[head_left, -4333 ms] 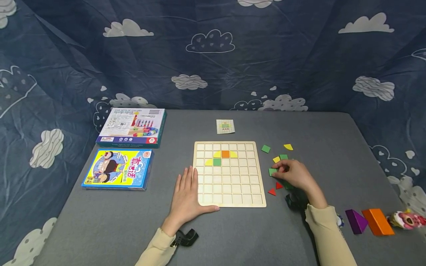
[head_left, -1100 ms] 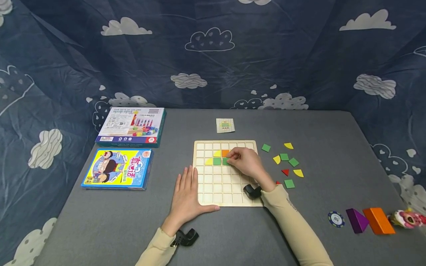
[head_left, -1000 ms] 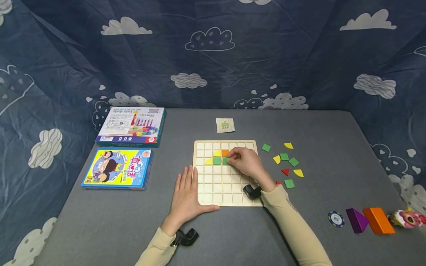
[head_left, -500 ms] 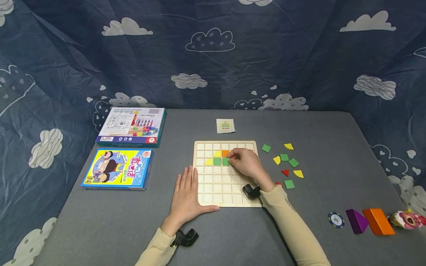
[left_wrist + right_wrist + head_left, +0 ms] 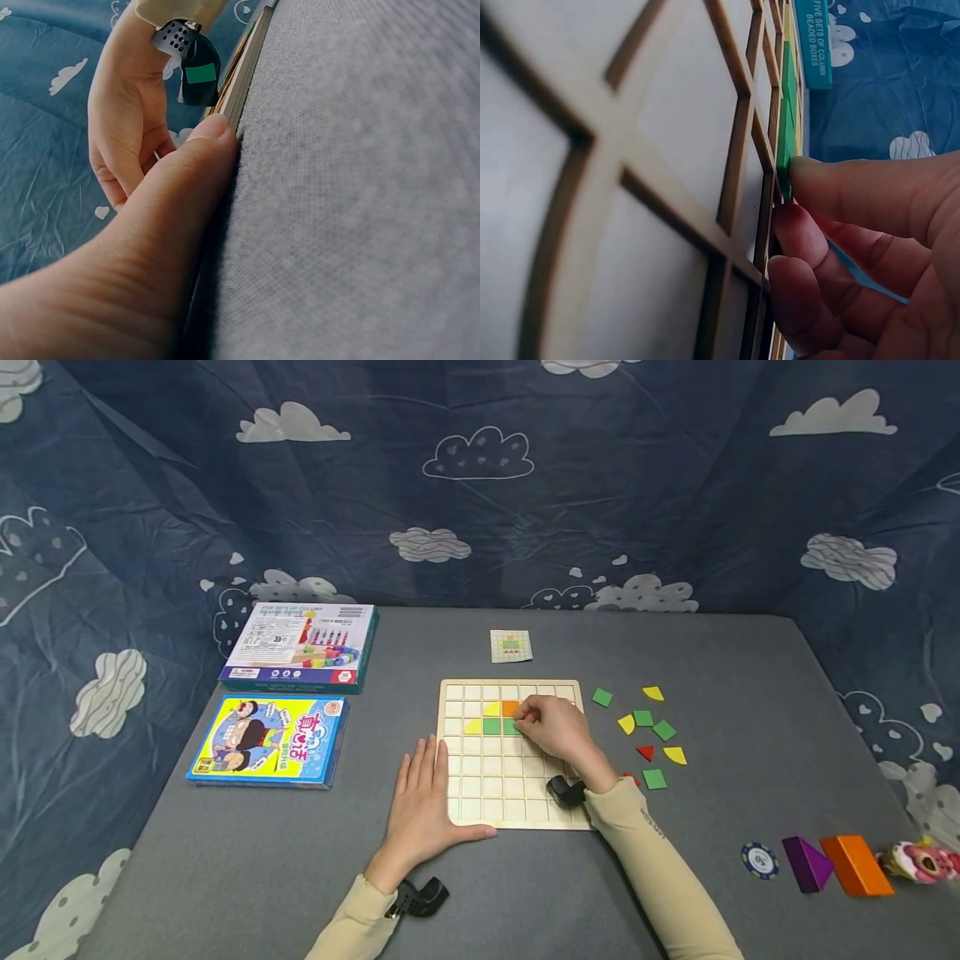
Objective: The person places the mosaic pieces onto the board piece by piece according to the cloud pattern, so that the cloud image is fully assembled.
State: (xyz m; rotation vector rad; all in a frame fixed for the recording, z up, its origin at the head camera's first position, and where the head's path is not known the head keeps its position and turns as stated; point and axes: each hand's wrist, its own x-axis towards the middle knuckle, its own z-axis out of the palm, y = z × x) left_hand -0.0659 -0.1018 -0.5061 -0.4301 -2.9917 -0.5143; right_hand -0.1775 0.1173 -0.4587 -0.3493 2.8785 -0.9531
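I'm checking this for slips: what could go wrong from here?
The right hand, pinching a green tile, might nudge the orange tile next to it. The right sleeve, close to a red triangle, could brush it away. If the left hand shifts, the board it touches might slide.

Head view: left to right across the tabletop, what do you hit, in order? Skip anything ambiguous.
Blue-and-yellow cartoon box → left hand → gridded wooden board → loose colored tiles → poker chip → purple triangular block → orange block → toy figurine
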